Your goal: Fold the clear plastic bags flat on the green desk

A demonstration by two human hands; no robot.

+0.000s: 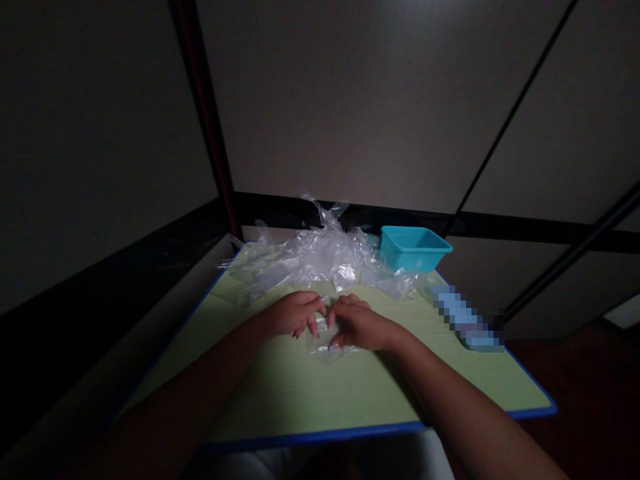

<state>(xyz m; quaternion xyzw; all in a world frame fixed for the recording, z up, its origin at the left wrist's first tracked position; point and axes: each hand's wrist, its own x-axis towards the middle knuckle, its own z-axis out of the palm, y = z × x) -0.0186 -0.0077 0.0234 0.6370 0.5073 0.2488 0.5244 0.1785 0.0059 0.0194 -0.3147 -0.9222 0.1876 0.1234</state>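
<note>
A small clear plastic bag lies on the table top under my fingers. My left hand is at the bag's upper left, its thumb reaching toward the other hand and its fingers bent down onto the plastic. From the right, my right hand grips the same bag, with curled fingers near its top and the thumb lower on it. The fingertips of both hands are close together. What lies inside the bag, if anything, I cannot make out.
Behind my hands a heap of crumpled clear plastic bags spreads across the far part of the green table. A turquoise plastic basket stands at the back right. A blurred-out bluish object lies by the right edge. Walls enclose the far side.
</note>
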